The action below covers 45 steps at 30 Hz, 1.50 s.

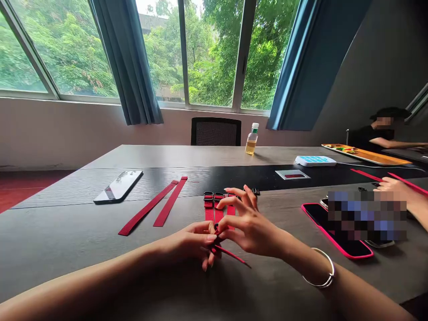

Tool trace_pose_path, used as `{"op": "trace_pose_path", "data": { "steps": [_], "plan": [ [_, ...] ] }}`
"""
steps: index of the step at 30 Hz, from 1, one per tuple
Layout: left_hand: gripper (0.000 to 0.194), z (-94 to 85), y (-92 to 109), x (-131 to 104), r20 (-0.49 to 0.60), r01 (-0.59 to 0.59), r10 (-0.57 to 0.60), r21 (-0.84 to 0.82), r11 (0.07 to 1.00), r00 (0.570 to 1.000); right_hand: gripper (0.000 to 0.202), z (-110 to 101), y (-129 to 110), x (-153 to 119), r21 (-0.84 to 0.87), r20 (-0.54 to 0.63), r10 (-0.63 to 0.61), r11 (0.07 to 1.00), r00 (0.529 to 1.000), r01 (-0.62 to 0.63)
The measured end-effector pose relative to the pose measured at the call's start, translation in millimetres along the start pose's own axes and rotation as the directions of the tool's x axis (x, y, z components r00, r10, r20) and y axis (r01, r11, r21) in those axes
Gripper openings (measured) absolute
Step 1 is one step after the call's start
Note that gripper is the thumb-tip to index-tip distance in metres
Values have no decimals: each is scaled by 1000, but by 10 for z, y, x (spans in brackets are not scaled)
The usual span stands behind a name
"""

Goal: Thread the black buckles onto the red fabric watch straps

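Near the table's front my left hand [200,243] pinches a narrow red strap [234,255], its tail pointing down to the right. A dark piece, seemingly a buckle, shows between the fingers, mostly hidden. My right hand [247,223] meets the left at that spot, thumb and index finger closed on the same strap while the other fingers are raised. Just beyond both hands lies a row of red straps with black buckles [209,200], partly covered by my right fingers. To the left rest two loose flat red straps, a longer strap [147,208] and a shorter strap [171,203].
A mirror-like phone [118,187] lies at left. On the right are a pink-edged phone [337,229] and another person's hand [389,191] by red straps. Farther back stand a bottle [252,140], a white-and-blue box [315,161] and an orange tray [371,155].
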<state>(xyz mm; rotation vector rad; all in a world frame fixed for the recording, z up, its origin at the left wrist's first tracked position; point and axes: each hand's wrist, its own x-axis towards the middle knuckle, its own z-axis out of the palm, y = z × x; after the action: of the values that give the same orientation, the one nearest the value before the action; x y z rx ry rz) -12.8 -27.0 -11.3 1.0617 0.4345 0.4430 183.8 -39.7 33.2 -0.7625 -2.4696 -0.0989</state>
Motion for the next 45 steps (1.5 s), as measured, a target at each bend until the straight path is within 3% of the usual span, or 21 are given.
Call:
{"op": "trace_pose_path", "data": {
  "steps": [6, 14, 24, 29, 35, 40, 45],
  "plan": [
    [27, 55, 43, -7, -73, 35, -29, 73, 997, 997, 8, 196, 24, 2, -2, -123, -94, 995, 988, 95],
    [26, 41, 168, 40, -118, -18, 32, 114, 993, 993, 13, 59, 240, 68, -16, -128, -65, 998, 990, 63],
    [30, -28, 61, 26, -171, -13, 39, 150, 989, 984, 9, 334, 128, 33, -201, -101, -178, 967, 979, 156],
    [25, 19, 100, 23, -156, -16, 30, 94, 995, 987, 15, 188, 188, 66, -212, -110, -187, 964, 976, 161],
    [27, 4, 110, 20, -116, -23, 32, 78, 997, 993, 16, -24, 288, 83, -243, -82, -102, 967, 991, 80],
    [28, -5, 64, 33, -153, -41, 56, 103, 994, 987, 9, 74, 184, 59, -183, -10, -87, 980, 996, 84],
    [27, 25, 63, 23, -156, -40, 58, 118, 992, 986, 13, 191, 142, 51, -209, -67, -181, 964, 981, 163]
  ]
}}
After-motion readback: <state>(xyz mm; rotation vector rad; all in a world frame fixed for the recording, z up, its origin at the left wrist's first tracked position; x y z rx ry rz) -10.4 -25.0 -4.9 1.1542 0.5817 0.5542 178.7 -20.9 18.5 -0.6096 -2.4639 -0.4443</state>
